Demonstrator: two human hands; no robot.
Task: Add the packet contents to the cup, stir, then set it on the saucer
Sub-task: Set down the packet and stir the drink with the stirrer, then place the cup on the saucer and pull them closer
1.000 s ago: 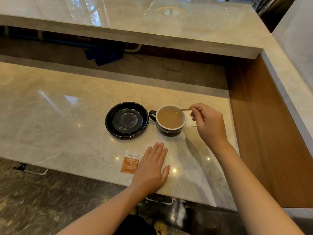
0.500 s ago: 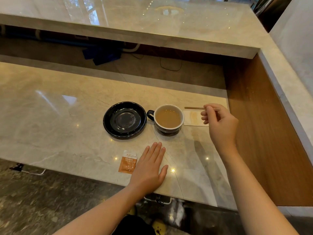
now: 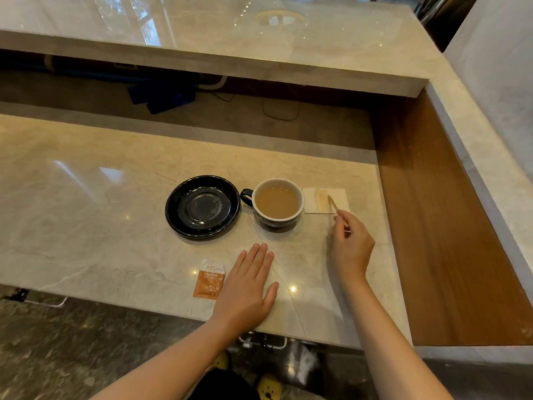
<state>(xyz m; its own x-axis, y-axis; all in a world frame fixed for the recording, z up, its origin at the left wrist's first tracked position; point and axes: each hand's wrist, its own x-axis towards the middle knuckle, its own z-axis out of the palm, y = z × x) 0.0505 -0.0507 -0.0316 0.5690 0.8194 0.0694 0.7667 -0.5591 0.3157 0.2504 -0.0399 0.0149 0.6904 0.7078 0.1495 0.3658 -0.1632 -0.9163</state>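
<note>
A dark cup (image 3: 277, 202) with a white inside holds light brown drink and stands on the marble counter, its handle toward the left. Just left of it lies the empty black saucer (image 3: 202, 207). An orange and white packet (image 3: 209, 279) lies flat near the counter's front edge. My left hand (image 3: 248, 287) rests flat and open on the counter beside the packet. My right hand (image 3: 350, 243) is right of the cup and pinches a thin wooden stir stick (image 3: 332, 203), whose wet tip sits over a white napkin (image 3: 326, 200).
A raised marble ledge (image 3: 259, 44) runs behind the counter, and a wood-lined side wall (image 3: 432, 212) closes the right. Dark stone floor (image 3: 72, 342) lies below the counter's front edge. Cables and blue items sit in the recess behind.
My right hand has lifted the stir stick out of the cup and carried it rightward and down to the napkin. My left hand and the cup have stayed in place.
</note>
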